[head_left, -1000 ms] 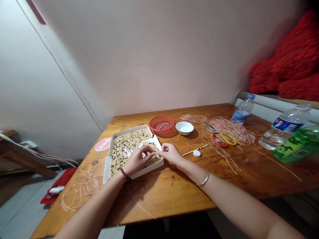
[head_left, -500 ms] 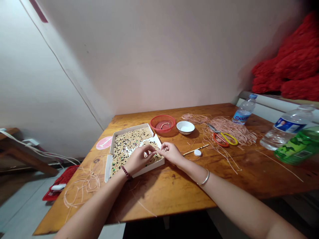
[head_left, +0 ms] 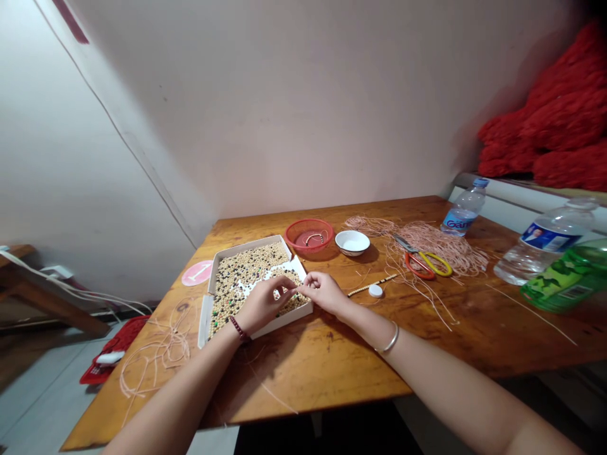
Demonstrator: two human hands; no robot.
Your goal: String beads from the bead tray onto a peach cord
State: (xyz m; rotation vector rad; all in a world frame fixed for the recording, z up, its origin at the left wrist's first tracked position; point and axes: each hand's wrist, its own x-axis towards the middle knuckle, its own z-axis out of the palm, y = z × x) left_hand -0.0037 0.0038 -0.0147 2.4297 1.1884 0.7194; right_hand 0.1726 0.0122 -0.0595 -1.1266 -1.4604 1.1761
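Over the near right corner of a white cardboard box [head_left: 282, 323], my left hand [head_left: 265, 302] and my right hand [head_left: 323, 292] meet fingertip to fingertip. Each one is closed in a pinch. What lies between the fingers is too small to make out. Loose beads [head_left: 253, 254], mostly cream with black and a few green ones, fill much of the box around a bare white patch. Just right of my right hand, a strung row of cream and black beads [head_left: 359, 291] lies on the table beside a white round cap [head_left: 376, 291].
Behind the box stand a red basket [head_left: 294, 245] holding a beaded string and a white bowl [head_left: 352, 251]. Scissors [head_left: 420, 264] rest on tangled pink cord [head_left: 455, 243]. Bottles [head_left: 535, 243] stand at right. More cord [head_left: 159, 357] lies left, near a pink number disc [head_left: 198, 273].
Both hands stay in nearly the same place over the box. Their fingertips have drawn very slightly closer together.
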